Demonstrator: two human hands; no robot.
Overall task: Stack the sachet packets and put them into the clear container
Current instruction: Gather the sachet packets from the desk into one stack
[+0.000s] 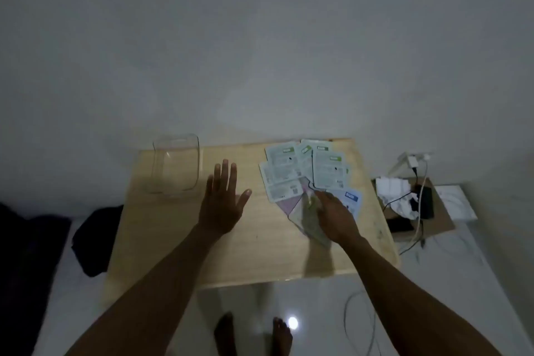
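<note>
Loosely spread, the left hand's fingers (225, 173) lie flat and wide over bare wood, holding nothing; the left hand (221, 205) sits between the two groups of task things. The right hand (335, 215) reaches into the pile of sachet packets (306, 173), its fingers (319, 196) pressed down on the packets nearest the person; whether they pinch one or only rest on it I cannot tell, since the hand covers the contact.

Just beyond the right fingers the packets fan out in an overlapping heap, several white ones with green labels lying flat toward the far edge, a pinkish one (289, 202) and a greenish one (310, 220) partly under the hand, and a blue-marked one (351, 199) just to the right of the fingers. None are squared into a stack.

Beyond and to the left of the left fingers stands the clear container (176, 165), upright near the far left corner of the tabletop (254, 254), well apart from the packets, with nothing visible inside. Nothing lies between it and the left hand.

Off the tabletop to the right of the right hand lie crumpled white paper (394, 191), a dark phone-like slab (424, 202) and white cables (417, 228) on cardboard. Dark cloth (95, 240) lies to the left on the floor, and bare feet (254, 332) show below.
</note>
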